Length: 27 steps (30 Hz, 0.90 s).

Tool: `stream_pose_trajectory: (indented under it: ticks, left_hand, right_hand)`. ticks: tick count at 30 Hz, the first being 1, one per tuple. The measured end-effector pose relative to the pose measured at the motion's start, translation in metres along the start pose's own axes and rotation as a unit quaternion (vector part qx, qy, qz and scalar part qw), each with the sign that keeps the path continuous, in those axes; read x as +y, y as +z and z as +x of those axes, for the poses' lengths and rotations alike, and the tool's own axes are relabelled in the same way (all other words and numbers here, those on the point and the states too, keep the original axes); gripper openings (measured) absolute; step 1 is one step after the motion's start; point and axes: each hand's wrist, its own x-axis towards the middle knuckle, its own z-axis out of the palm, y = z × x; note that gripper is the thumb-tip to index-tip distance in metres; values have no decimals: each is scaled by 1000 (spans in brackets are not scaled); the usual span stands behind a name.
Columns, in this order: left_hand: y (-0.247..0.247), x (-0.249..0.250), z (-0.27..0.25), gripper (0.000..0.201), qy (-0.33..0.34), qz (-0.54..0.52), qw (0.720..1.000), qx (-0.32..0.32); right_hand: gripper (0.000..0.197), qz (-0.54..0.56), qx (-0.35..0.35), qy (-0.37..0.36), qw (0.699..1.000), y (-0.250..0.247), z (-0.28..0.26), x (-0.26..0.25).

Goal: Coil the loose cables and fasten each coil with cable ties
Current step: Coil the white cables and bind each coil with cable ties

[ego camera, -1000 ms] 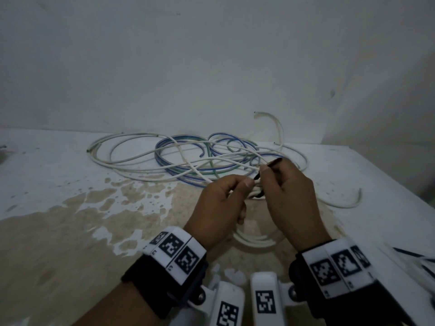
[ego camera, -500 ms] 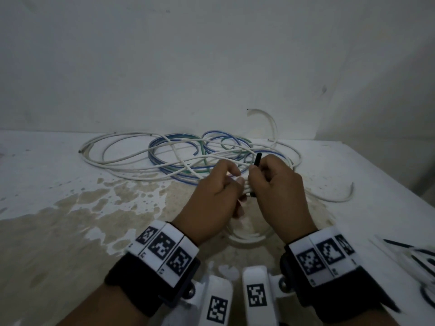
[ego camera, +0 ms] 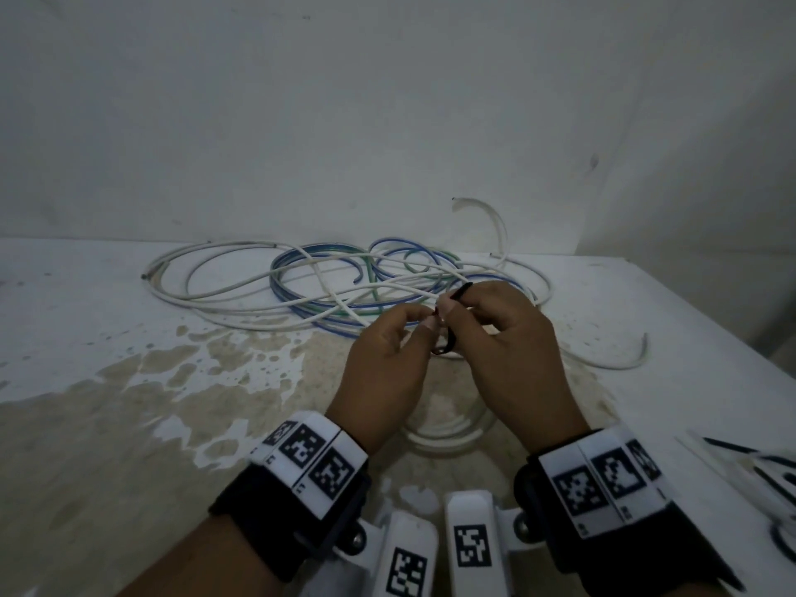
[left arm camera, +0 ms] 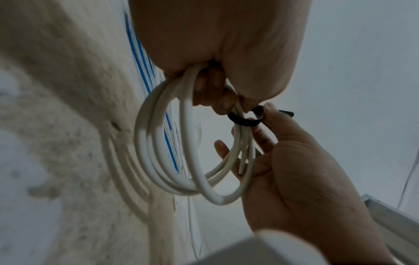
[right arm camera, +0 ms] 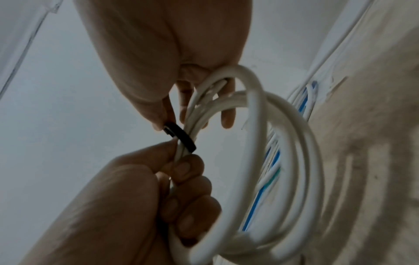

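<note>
I'm gripping the white coil [left arm camera: 181, 161] in my left hand [ego camera: 383, 372] above the bench's [ego camera: 86, 338] near edge, while my right hand [ego camera: 512, 364] is pinching the black cable tie [left arm camera: 243, 121] looped round it. This cable looks springy and stiff-ish, so I'm holding right beside the tie. More loose cables [ego camera: 344, 286] are waiting by the far edge.

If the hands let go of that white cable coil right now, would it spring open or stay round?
The white cable coil would probably spring wider: its loops already sit uneven, and the thin black cable tie looks loose around them. The cable seems fairly stiff, since the loose white cable end arches up unsupported. It likely feels light, as the left hand holds it easily.
</note>
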Motion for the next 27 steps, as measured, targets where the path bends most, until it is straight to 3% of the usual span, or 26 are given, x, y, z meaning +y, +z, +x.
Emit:
stream_pose_trajectory:
  ticks: [4,10,13,17,22,27]
  left_hand:
    - [-1,0,-1,16,31,13,999,4]
    - [-3,-7,0,20,72,30,997,8]
    - [-2,-8,1,26,58,37,998,2]
    - [2,-3,-1,18,-32,-85,995,-41]
    - [0,-4,0,26,-9,-44,999,-23]
    - [-4,-3,3,13,-39,-36,999,7]
  right_hand:
    - [16,3,27,-20,999,-1,0,-4]
    - [30,5,-41,-7,999,3,-4,-5]
    - [13,-9,0,-18,1000,2,-2,-3]
    - [18,41,9,24,999,-3,-1,-4]
    - [11,-1,-19,-20,1000,-6,2,0]
    - [9,-24,-14,-95,995,-9,3,-3]
